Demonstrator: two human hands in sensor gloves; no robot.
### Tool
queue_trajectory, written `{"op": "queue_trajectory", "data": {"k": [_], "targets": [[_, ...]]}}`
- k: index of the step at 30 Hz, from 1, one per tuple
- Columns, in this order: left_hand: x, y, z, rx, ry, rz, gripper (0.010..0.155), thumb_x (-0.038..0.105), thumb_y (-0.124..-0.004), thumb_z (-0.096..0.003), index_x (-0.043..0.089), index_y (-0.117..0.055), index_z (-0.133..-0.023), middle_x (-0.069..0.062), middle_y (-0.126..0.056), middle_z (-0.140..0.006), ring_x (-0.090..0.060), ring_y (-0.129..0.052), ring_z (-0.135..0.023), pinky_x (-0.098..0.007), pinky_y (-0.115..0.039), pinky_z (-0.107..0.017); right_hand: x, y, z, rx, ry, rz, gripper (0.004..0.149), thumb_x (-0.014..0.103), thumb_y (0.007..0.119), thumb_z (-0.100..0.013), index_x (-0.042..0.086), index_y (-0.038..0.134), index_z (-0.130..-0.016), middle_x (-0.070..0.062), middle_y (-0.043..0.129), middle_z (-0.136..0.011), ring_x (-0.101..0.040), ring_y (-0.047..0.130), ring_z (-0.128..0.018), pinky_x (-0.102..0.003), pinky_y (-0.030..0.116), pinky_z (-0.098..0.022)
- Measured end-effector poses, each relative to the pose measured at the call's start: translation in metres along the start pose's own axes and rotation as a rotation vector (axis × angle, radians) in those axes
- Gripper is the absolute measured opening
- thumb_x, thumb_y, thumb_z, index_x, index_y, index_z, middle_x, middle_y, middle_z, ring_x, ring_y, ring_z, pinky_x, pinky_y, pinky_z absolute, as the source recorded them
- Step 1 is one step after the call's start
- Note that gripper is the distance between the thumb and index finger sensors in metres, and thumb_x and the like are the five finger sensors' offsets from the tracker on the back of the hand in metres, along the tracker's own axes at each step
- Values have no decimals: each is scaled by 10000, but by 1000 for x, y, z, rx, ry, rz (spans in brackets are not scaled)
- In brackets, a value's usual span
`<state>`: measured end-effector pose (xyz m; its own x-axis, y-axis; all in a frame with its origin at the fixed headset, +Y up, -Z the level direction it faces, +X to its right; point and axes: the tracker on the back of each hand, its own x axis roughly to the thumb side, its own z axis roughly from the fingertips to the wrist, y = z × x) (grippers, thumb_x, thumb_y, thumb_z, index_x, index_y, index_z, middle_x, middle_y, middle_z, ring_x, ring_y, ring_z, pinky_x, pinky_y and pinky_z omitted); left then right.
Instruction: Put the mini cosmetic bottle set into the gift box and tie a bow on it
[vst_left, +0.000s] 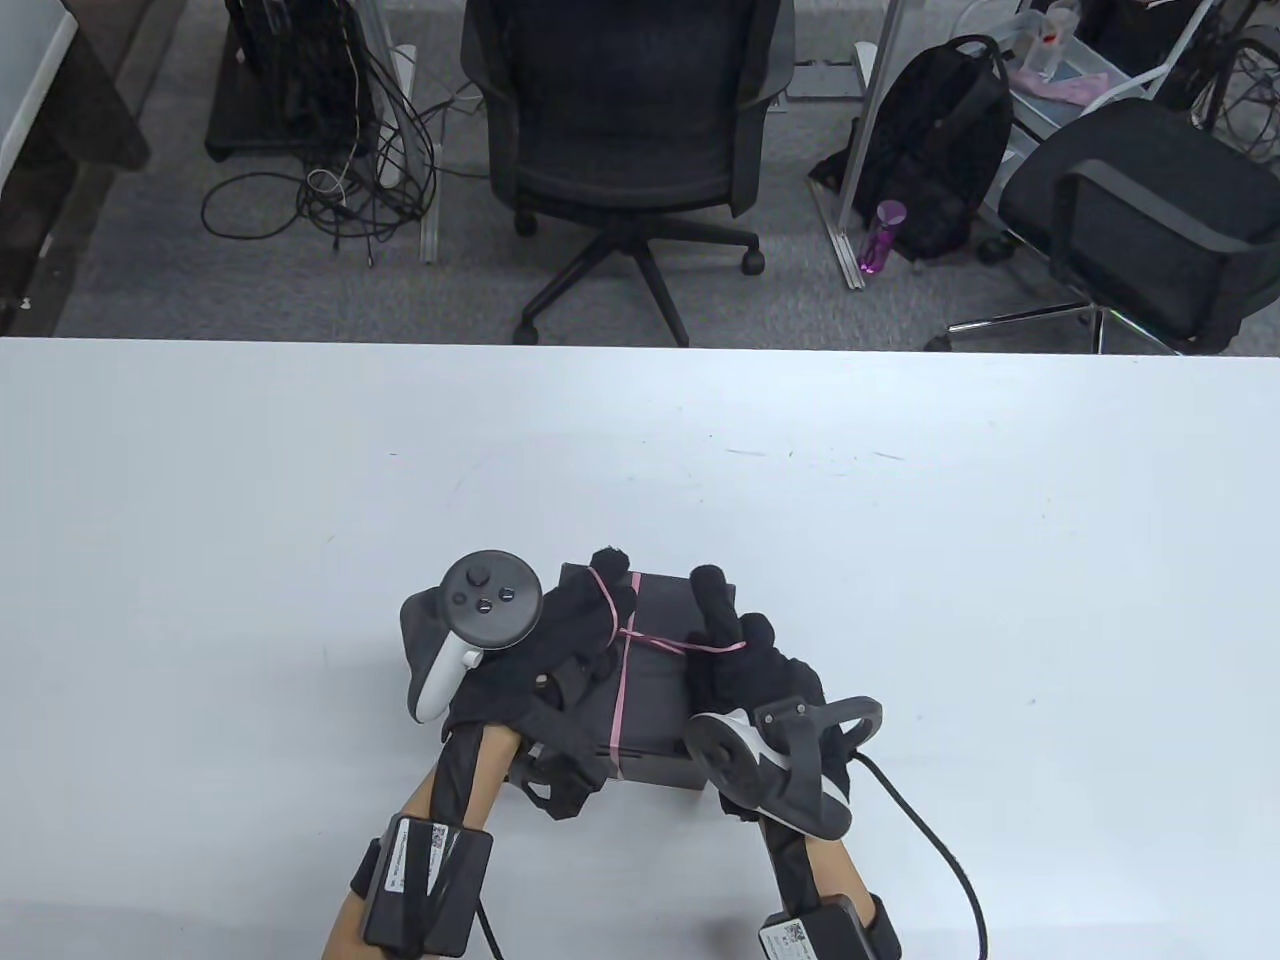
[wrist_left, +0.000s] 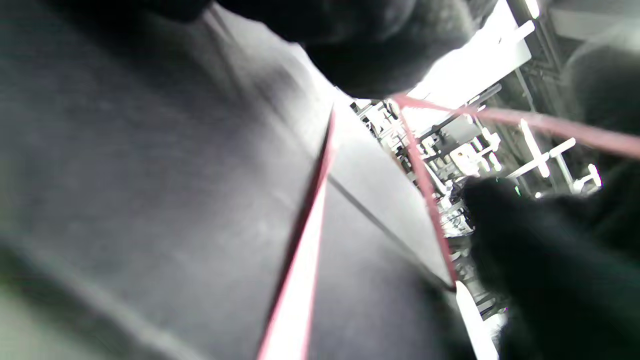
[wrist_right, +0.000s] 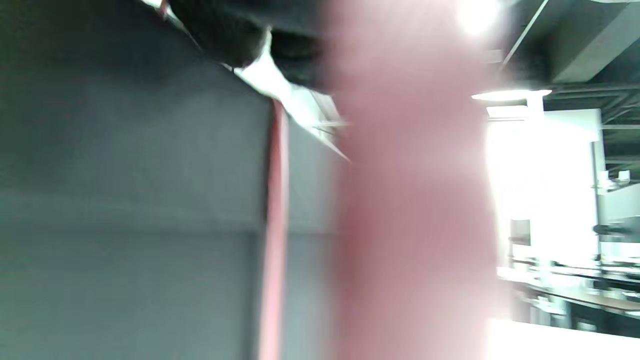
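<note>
A closed black gift box (vst_left: 655, 612) lies near the table's front edge. A thin pink ribbon (vst_left: 621, 700) runs lengthwise over its lid and crosses at a knot near the far end. My left hand (vst_left: 585, 615) rests on the box's left half, and one ribbon end runs over its curled fingers. My right hand (vst_left: 735, 650) sits at the box's right side, its index finger pointing away, with the other ribbon end looped round its fingers. The left wrist view shows the lid (wrist_left: 150, 175) and the taut ribbon (wrist_left: 300, 270) close up. In the right wrist view the ribbon (wrist_right: 274, 225) crosses the box (wrist_right: 125, 200). No bottles show.
The white table (vst_left: 900, 560) stretches wide to both sides and beyond the box. Past its far edge stand a black office chair (vst_left: 620, 110), a second chair (vst_left: 1140, 220) and a backpack (vst_left: 940, 150). A cable (vst_left: 940, 840) trails from my right wrist.
</note>
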<state>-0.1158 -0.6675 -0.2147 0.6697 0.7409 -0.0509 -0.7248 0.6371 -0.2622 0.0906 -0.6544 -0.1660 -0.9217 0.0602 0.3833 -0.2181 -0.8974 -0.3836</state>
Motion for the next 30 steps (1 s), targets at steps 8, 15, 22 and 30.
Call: {"op": "queue_trajectory", "data": {"k": [8, 15, 22, 30], "targets": [[2, -5, 7, 85, -31, -73, 606, 498, -750, -579, 304, -541, -1115, 164, -949, -404, -8, -876, -95, -231, -862, -144, 9, -27, -25, 67, -49, -307, 487, 255, 583, -606, 227, 525, -1089, -65, 871, -595, -55, 846, -152, -241, 817, -106], [7, -13, 16, 191, -109, -149, 675, 504, -814, -540, 349, -466, -1097, 146, -956, -394, -9, -876, -95, -226, -855, -133, 7, -24, -46, 218, 45, -442, 479, 372, 713, -558, 39, 836, -880, 6, 892, -442, -45, 831, -97, -242, 812, -64], [14, -27, 27, 333, -179, -300, 711, 498, -823, -533, 353, -412, -1096, 144, -952, -401, -7, -876, -100, -225, -843, -129, 13, -13, -49, 258, 75, -394, 453, 371, 792, -544, 22, 869, -822, 17, 901, -416, -37, 834, -84, -235, 816, -55], [16, -37, 36, 398, -234, -411, 677, 494, -790, -552, 381, -393, -1089, 161, -948, -435, 0, -881, -136, -223, -835, -156, 4, -8, -49, 284, 97, -224, 461, 435, 814, -536, 26, 907, -729, -6, 940, -424, -46, 870, -101, -231, 828, -66]]}}
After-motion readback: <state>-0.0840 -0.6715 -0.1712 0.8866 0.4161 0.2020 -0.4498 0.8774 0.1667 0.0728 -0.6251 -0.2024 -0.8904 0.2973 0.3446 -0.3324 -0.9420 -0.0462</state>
